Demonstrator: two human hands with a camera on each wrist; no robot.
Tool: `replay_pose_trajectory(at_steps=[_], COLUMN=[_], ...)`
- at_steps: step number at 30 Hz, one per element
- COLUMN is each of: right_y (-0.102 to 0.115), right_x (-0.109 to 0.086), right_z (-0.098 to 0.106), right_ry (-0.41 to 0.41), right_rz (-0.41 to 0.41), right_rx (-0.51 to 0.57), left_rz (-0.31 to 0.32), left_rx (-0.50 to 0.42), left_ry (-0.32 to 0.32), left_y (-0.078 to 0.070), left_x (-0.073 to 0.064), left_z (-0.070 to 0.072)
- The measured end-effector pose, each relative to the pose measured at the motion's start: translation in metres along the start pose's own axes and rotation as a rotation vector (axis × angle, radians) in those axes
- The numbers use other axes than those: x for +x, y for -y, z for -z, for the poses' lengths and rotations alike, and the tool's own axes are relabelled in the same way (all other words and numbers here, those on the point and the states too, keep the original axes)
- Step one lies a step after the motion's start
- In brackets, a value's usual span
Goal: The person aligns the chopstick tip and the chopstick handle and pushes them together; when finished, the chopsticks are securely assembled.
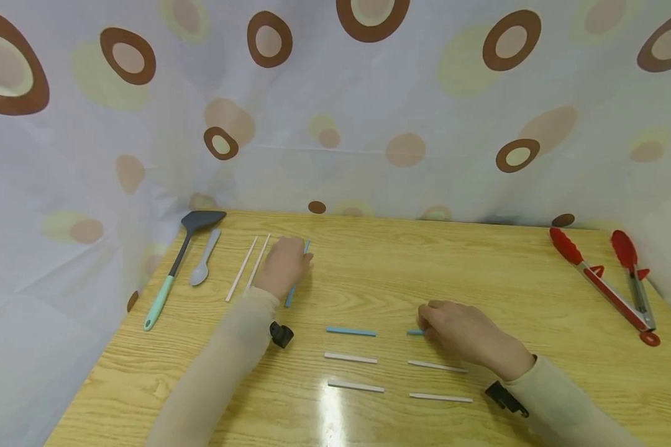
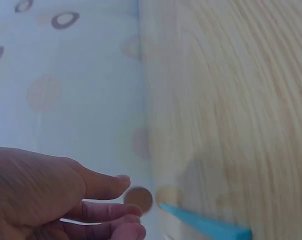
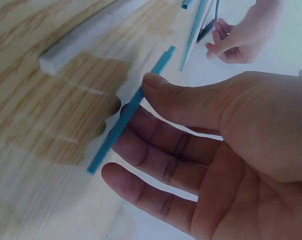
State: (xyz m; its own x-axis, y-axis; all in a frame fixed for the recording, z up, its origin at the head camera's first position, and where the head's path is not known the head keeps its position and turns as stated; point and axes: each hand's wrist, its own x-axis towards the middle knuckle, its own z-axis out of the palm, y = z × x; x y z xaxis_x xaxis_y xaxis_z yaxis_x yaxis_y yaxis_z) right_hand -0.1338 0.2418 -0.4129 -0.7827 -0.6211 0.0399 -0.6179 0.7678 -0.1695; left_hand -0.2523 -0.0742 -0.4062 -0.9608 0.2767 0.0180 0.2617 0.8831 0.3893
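Note:
At the back left, my left hand (image 1: 284,267) hovers over a long blue stick (image 1: 289,298) that lies on the table. The left wrist view has its thumb and fingers slightly bent and apart, with the blue stick (image 2: 211,227) beyond their tips and nothing between them. My right hand (image 1: 464,335) pinches a short blue stick (image 3: 126,117) between thumb and fingers, close over the wood. Left of it lies another short blue stick (image 1: 351,331). Two long white sticks (image 1: 240,270) lie side by side, left of my left hand.
Several short white sticks (image 1: 350,358) lie in two columns on the near part of the table (image 1: 481,267). A spatula (image 1: 159,304) and a grey spoon (image 1: 200,273) lie far left. Two red-tipped tongs (image 1: 609,288) lie at the right. A patterned curtain (image 1: 313,174) borders the back.

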Motion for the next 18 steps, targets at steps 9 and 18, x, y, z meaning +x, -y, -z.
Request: replay_pose_trajectory(at_steps=[9,18], right_y=[-0.003,-0.005], right_x=[0.002,0.004], right_z=[0.010,0.017], right_ry=[-0.047,-0.085], right_rz=[0.026,0.053], right_rx=[0.026,0.019], left_rz=[-0.266,-0.521], left_rx=[0.010,0.062], left_ry=[0.112,0.402], left_y=[-0.039,-0.060], left_x=[-0.022,-0.042], left_z=[-0.002,-0.022])
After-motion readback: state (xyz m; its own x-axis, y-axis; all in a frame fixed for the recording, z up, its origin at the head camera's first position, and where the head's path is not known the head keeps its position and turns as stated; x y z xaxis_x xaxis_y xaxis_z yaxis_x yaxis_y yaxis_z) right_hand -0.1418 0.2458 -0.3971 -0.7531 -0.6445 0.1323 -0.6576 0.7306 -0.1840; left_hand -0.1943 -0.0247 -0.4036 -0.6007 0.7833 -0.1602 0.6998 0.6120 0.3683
